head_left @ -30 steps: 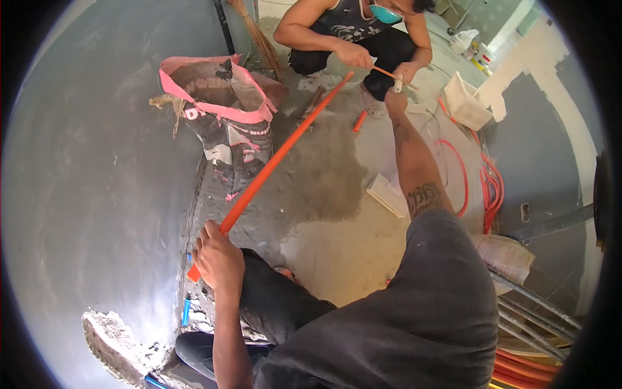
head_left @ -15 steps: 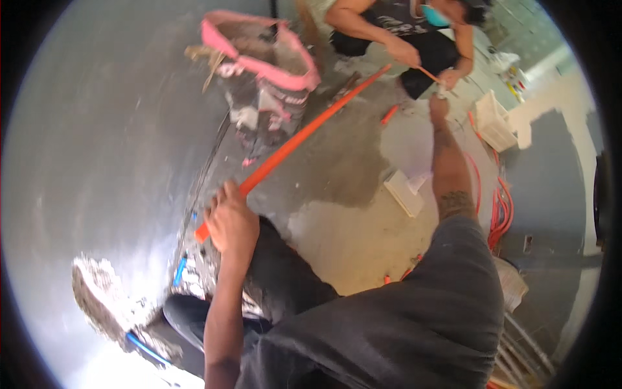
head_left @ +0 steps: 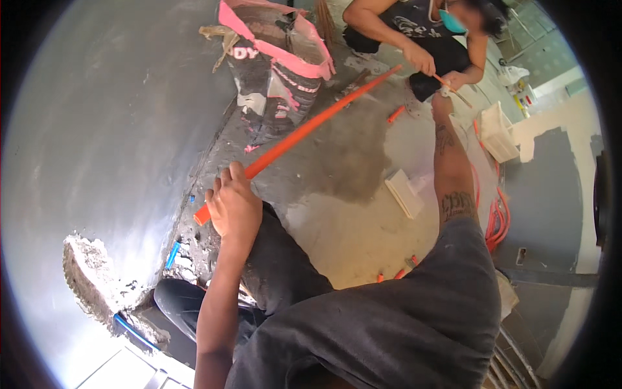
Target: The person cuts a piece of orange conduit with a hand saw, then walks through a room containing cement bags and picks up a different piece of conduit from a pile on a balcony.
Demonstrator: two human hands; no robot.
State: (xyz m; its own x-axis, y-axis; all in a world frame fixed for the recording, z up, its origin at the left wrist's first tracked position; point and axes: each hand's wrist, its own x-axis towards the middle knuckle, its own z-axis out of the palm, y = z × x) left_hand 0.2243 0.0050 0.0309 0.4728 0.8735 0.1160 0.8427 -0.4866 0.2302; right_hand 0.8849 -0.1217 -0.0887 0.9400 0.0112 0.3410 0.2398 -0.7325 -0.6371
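Observation:
My left hand (head_left: 234, 204) is wrapped around a long orange pipe (head_left: 311, 129) near its lower end. The pipe slants up and away to the right, toward a crouching co-worker (head_left: 414, 29). Stretched far forward, my tattooed right arm ends in my right hand (head_left: 442, 102), small and close beside the co-worker's hands. Its fingers look curled, but what they hold is too small to make out. A thin orange rod (head_left: 455, 89) passes through the co-worker's hands. Behind my left hand, my dark-trousered knee (head_left: 285, 266) is bent.
A torn pink-edged bag (head_left: 278, 58) of grey material stands by the grey wall (head_left: 116, 142). A white crate (head_left: 497, 133), coiled orange tubing (head_left: 497, 220) and a pale flat block (head_left: 403, 193) lie to the right. Blue pipe (head_left: 136, 332) shows in the broken wall at lower left.
The view has shifted slightly, so the bag and co-worker sit further right. My left hand keeps its grip on the pipe, and my right arm stays stretched out.

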